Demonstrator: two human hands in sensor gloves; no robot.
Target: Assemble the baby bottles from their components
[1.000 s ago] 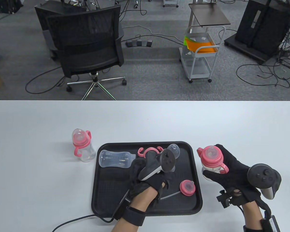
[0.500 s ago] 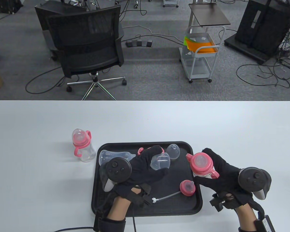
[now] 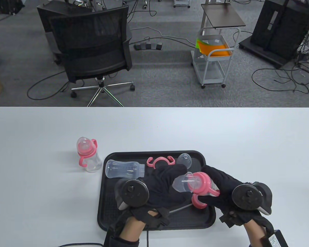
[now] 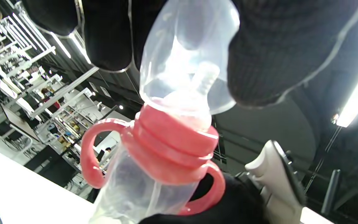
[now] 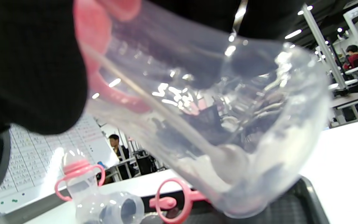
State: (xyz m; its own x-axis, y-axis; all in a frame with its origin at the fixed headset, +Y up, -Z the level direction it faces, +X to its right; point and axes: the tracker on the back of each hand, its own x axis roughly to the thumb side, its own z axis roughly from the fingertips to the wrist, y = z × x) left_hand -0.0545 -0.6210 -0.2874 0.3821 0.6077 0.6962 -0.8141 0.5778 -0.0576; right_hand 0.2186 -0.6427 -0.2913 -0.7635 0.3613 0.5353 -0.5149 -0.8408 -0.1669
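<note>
table view, near edge: left hand (image 3: 161,189) and right hand (image 3: 221,189), both black-gloved with a tracker on the back, meet above the right half of the black tray (image 3: 106,205). right hand is wrapped around the body of the held bottle (image 3: 204,184), which has a pink collar and pink handles and lies tipped with its top toward the left. left hand grips the clear cap (image 3: 181,182) by its dome, mouth set over the teat and against the pink collar; left wrist view shows the cap (image 4: 188,53) pinched between thumb and fingers (image 4: 107,31), sitting slightly askew on the collar. under the hands on the tray: a loose pink collar with teat (image 3: 198,203), part hidden, and a thin straw (image 3: 180,208). farther on the tray: an empty clear bottle (image 3: 123,169) lying on its side, a loose pink handle ring (image 3: 159,161), a second clear cap (image 3: 184,159). left of the tray, on the white worktop (image 3: 41,180): one finished bottle (image 3: 88,157), upright, capped.
</note>
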